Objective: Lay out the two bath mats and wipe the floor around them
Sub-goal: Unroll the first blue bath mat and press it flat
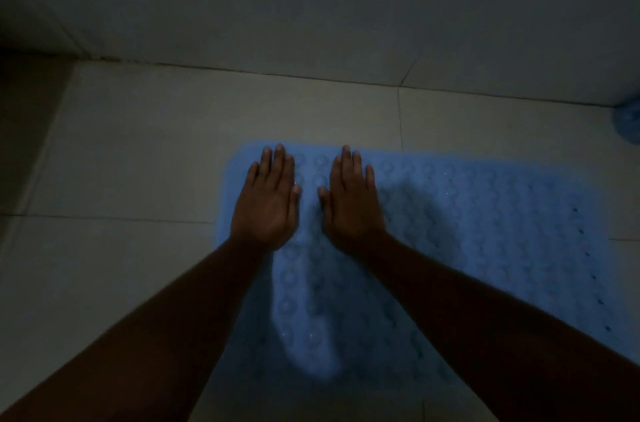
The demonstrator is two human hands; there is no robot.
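A light blue rubber bath mat [485, 248] with rows of round suction cups lies flat on the pale tiled floor. My left hand [268, 200] rests palm down on the mat's far left corner, fingers straight and together. Beside it, a small gap away, my right hand [351, 200] lies flat on the mat too. Neither hand holds anything. A second blue thing [628, 122], partly cut off by the frame edge, sits at the far right by the wall; I cannot tell whether it is the other mat.
A pale tiled wall [311, 6] meets the floor just beyond the mat. Bare floor tiles [121, 162] stretch to the left of the mat. A dark strip [24, 117] runs along the far left edge. The light is dim.
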